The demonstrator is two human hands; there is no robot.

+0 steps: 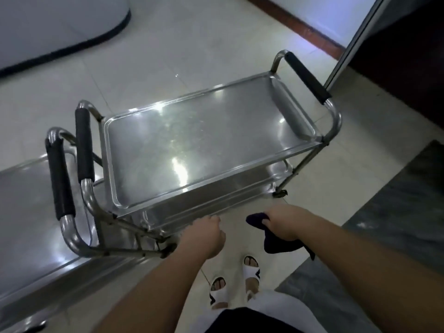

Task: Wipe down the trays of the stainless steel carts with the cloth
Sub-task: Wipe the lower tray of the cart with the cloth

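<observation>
- The floor [192, 44] of pale tiles carries two steel carts; it has free room beyond the far side of the carts, while on the right a dark mat [396, 212] lies near the person's feet.
- The near cart [334, 121] stands in the middle, with its top tray [192, 145] shiny and bare, and a lower tray [216, 207] under it, mostly hidden.
- The second cart [28, 212] stands at the left; its black handle is just beside the handle of the near cart, so there is almost no gap between them.
- The left hand [204, 239] is at the near edge of the lower tray with curled fingers; whether it grips the edge, I cannot tell.
- The right hand [286, 222] grips the dark cloth [276, 246], which hangs below the palm, near the right end of the lower tray and not yet on any tray.
- Risk, in my judgement: the carts have wheels, so a strong push while wiping may roll the near cart into the second cart or away from the person.
- Also, reaching into the lower tray is narrow under the top tray; the hand may knock its raised rim, and the feet in open slippers [251, 263] are close to the cart's wheels.
</observation>
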